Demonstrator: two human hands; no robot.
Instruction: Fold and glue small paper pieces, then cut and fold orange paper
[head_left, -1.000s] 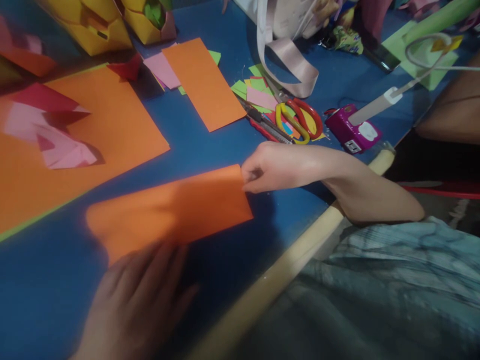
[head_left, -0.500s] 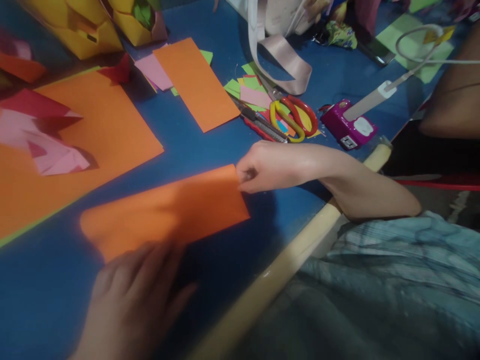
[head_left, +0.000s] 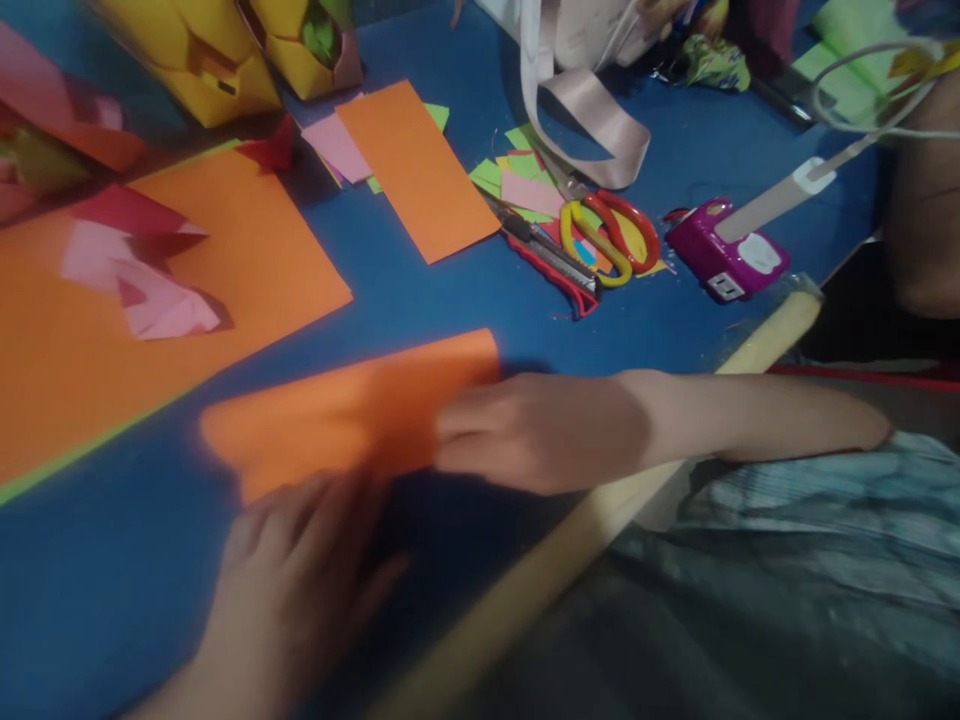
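A folded sheet of orange paper (head_left: 352, 400) lies on the blue table, its left end rounded up where the fold is loose. My left hand (head_left: 300, 580) rests on its near edge, fingers spread and thumb apart, somewhat blurred. My right hand (head_left: 540, 430) is at the paper's right end, fingers closed together over the near edge; its fingertips are smeared by motion. Beyond them lie a box cutter (head_left: 551, 250) with a red edge and scissors (head_left: 622, 235) with red and yellow handles.
A large orange sheet (head_left: 285, 260) bears folded pink paper (head_left: 157, 290). A smaller orange rectangle (head_left: 420, 170) and paper scraps (head_left: 529, 190) lie further back. Yellow paper boxes (head_left: 202, 60), a ribbon-like strap (head_left: 600, 130) and a purple lamp-like object (head_left: 727, 250) stand around. A pale strip edges the table (head_left: 525, 580).
My right hand has moved from the paper's far right corner down to its near edge. My left hand stays on the paper. The view has shifted slightly left.
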